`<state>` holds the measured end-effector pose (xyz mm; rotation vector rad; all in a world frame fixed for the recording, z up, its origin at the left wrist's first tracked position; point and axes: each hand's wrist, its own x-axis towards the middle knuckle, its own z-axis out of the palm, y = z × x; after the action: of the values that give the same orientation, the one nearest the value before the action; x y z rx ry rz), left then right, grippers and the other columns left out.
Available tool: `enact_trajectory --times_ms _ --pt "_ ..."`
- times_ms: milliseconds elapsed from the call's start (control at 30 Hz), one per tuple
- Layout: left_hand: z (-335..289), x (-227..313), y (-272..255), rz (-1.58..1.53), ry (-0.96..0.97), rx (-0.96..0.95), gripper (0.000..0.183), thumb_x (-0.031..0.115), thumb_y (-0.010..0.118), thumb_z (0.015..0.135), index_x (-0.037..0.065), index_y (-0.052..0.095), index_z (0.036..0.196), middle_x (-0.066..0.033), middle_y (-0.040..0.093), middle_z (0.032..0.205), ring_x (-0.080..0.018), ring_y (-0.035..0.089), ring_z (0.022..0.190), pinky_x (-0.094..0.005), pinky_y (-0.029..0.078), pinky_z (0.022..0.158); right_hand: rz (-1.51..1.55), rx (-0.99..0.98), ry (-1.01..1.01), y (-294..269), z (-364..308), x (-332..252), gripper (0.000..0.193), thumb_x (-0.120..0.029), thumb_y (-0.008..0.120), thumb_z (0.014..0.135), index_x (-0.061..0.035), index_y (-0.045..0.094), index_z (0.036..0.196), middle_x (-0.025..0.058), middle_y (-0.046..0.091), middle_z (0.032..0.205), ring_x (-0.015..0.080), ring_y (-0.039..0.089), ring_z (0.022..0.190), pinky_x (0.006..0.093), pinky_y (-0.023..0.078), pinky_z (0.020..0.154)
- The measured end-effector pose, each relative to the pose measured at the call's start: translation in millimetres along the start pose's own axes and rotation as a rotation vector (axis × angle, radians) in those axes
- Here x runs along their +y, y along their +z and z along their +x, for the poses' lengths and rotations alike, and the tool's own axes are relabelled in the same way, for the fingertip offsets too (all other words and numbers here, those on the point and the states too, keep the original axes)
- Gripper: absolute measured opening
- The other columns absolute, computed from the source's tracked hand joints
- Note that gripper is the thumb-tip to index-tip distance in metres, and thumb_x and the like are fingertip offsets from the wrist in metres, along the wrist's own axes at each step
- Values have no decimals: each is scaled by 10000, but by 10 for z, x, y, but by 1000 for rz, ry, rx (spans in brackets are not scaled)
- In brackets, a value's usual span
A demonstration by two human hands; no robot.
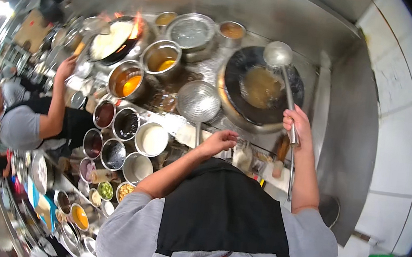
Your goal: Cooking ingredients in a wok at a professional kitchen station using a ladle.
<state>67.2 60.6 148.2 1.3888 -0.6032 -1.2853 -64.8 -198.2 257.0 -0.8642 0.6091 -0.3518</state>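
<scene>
My right hand [297,123] is wrapped round the long handle of a metal ladle [278,54]. The ladle's bowl is raised at the far rim of a dark wok [236,70], which has brownish liquid [261,87] in its bottom. My left hand [219,143] hovers in front of the wok's near left side, holding nothing, its fingers loosely stretched out. Just left of that hand lies a perforated strainer [198,101], its handle toward me. A pale cloth [242,158] lies close below the left hand's fingers.
At left a co-worker [27,117] handles a second wok [116,40] over high flames. Steel pots with orange liquid [130,84] and several bowls of sauces, one white [152,139], stand between us. A tiled wall [401,127] bounds the right.
</scene>
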Motion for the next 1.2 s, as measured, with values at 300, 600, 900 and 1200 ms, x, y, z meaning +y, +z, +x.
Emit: enact_trajectory --times_ms 300,600,900,1200 --pt "296 290 452 7 -27 -201 428 165 608 882 15 484 1263 -68 596 1128 -127 579 956 -279 474 815 -1259 375 -519 -1009 -304 797 702 -70 618 801 -45 307 1429 73 608 800 108 566 563 306 440 444" --pt "98 353 522 -355 -187 -136 494 386 464 958 48 413 1316 -125 584 1153 -237 601 1007 -379 485 852 69 -159 194 -253 -815 982 495 -236 557 930 -35 400 1354 72 618 987 114 598 797 270 512 608" --pt "139 305 -106 -397 -244 152 253 187 505 938 22 431 1115 -94 551 782 -143 517 522 -296 492 475 -1678 498 -10 -2056 -479 2199 657 -233 636 824 -25 354 1380 241 544 1137 377 516 1096 435 390 962" --pt "140 428 -276 810 -211 168 437 203 592 853 -15 484 1216 -168 619 758 -219 611 542 -337 487 450 110 370 -166 -1060 -519 949 714 -93 566 839 -142 224 1463 116 543 1128 189 571 913 292 515 597"
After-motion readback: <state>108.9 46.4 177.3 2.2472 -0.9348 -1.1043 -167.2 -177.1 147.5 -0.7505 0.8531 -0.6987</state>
